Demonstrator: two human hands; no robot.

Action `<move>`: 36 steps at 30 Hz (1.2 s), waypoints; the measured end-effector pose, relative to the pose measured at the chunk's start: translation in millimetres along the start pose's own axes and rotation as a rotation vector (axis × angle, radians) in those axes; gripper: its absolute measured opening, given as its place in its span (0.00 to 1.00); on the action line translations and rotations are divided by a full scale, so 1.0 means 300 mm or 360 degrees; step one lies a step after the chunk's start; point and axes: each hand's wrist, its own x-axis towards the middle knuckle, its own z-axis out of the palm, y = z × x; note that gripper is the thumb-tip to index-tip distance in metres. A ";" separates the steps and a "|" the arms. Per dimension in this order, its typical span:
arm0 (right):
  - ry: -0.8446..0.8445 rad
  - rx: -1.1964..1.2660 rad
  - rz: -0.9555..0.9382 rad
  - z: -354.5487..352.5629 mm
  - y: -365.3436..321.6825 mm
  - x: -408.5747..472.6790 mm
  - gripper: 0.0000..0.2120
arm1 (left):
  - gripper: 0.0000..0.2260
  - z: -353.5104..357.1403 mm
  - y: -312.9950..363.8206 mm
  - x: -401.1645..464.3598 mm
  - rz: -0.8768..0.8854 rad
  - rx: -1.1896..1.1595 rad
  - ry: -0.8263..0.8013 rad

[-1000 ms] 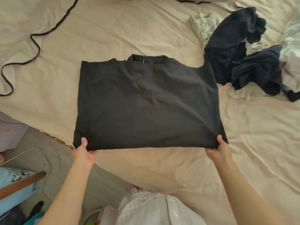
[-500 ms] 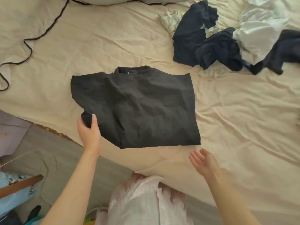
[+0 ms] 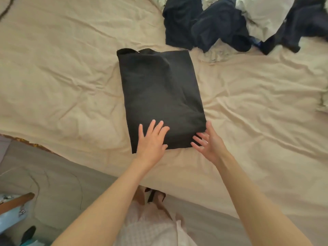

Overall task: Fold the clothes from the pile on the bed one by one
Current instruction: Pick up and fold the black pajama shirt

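Shirt [image 3: 160,96] lies folded to a narrow panel on the bed [image 3: 257,107], likely being smoothed flat. Left hand [image 3: 150,141] presses its near edge with straight, spread fingers; right hand [image 3: 208,142], fingers relaxed and grasping nothing, touches the near right corner. Pile [image 3: 239,22] waits well beyond the fingertips.

black shirt [image 3: 162,98]: folded narrower | left hand [image 3: 151,140]: now flat on it
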 end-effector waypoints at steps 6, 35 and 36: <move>0.0213 0.0194 0.0035 0.044 -0.041 0.071 0.10 | 0.23 0.035 -0.182 -0.066 -0.0140 0.0117 0.0032; 0.0259 -0.0503 -0.0093 -0.030 0.062 0.080 0.12 | 0.10 0.041 -0.261 -0.080 -0.1343 -0.2553 -0.0132; 0.0264 -0.0475 -0.0032 -0.041 0.072 0.053 0.11 | 0.09 0.030 -0.262 -0.102 -0.1364 -0.2577 -0.0199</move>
